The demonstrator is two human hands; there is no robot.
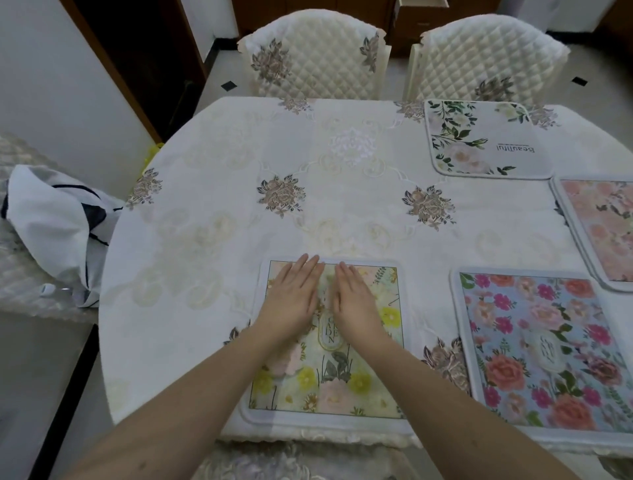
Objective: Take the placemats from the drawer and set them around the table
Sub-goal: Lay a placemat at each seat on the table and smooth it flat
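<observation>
A yellow-flowered placemat (342,383) lies flat at the table's near edge. My left hand (293,298) and my right hand (354,301) press side by side on its far half, fingers straight and flat. To its right lies a blue placemat with pink and red flowers (541,346). A pink floral placemat (603,233) sits at the right edge, partly out of view. A white placemat with green leaves and the word "Beautiful" (486,140) lies at the far right. All rest on the table (212,212), covered in a white embroidered cloth.
Two quilted cream chairs (315,58) (486,58) stand at the far side. A white cloth bag (58,226) lies on a covered seat at the left. A dark door (144,51) is at the back left, and an open drawer (423,3) at the top.
</observation>
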